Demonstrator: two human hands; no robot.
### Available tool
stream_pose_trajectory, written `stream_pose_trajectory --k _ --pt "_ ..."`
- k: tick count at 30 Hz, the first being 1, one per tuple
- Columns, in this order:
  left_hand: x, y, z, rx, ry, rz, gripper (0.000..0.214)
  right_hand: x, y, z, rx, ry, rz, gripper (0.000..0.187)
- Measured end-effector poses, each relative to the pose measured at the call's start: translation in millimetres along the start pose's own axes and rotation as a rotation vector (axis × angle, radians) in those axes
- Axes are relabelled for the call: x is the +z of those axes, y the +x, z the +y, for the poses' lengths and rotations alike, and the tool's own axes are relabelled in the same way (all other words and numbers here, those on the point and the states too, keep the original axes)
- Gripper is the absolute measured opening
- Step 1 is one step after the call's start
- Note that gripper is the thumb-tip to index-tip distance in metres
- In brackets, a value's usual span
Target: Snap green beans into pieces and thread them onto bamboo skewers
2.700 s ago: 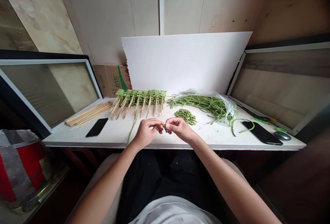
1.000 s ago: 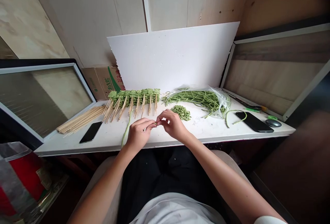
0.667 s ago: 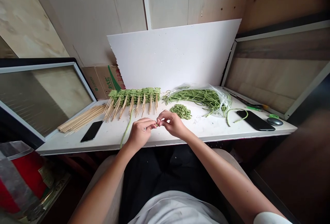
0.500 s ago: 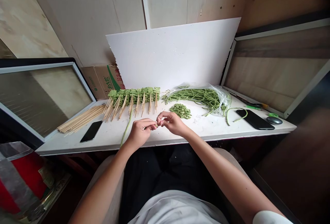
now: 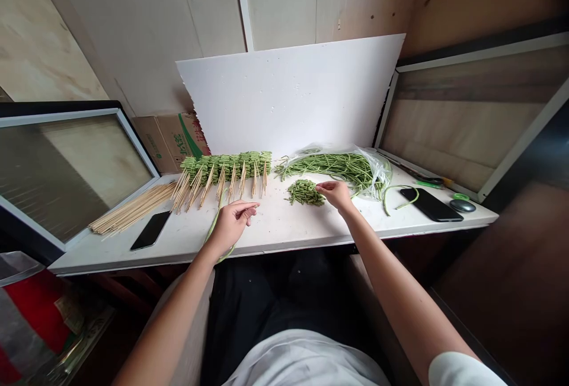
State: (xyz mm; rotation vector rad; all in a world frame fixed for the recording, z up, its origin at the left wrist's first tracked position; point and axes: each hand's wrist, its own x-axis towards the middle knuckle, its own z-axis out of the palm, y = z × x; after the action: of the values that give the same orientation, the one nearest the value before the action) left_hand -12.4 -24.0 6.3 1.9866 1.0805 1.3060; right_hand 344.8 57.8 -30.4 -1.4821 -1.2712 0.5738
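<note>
My left hand (image 5: 233, 221) is closed above the front of the white table (image 5: 284, 233). A long green bean (image 5: 215, 224) runs behind this hand and curves out below the wrist; the fingers partly hide the grip on it. Farther right, my right hand (image 5: 336, 194) has thumb and fingers pinched at the right edge of a pile of short bean pieces (image 5: 304, 191). Anything between those fingertips is too small to make out. Behind the pile, whole long beans (image 5: 342, 165) lie in a clear plastic bag (image 5: 381, 166).
Skewered bean bundles (image 5: 226, 163) line the back left, their sticks pointing forward. Loose bamboo skewers (image 5: 131, 208) and a phone (image 5: 151, 230) lie left. On the right are another phone (image 5: 431, 204), a dark oval object (image 5: 462, 205) and a stray bean (image 5: 386, 201). A white board (image 5: 288, 95) stands behind.
My hands were together at the fingertips over the table's front. The right has moved right to the pile of pieces; the left has shifted slightly left. The view has turned a little.
</note>
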Motion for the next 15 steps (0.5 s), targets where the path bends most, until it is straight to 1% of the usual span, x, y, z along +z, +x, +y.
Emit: stream_pose_trajectory --k 4,9,11,15 --pt "3.5 0 -5 -0.013 0.021 -0.055 0.038 -4 6 16 0.048 -0.043 0.045 0.015" --pt "6.2 0 -9 -0.053 -0.008 -0.098 0.042 -11 9 23 0.047 -0.052 0.089 0.014" --pt "7.8 -1 -8 -0.063 -0.042 -0.085 0.043 -10 8 23 0.043 -0.024 0.086 0.016" --pt "10.3 -1 -5 -0.084 -0.156 0.000 0.048 -9 5 18 0.066 0.074 0.036 0.023"
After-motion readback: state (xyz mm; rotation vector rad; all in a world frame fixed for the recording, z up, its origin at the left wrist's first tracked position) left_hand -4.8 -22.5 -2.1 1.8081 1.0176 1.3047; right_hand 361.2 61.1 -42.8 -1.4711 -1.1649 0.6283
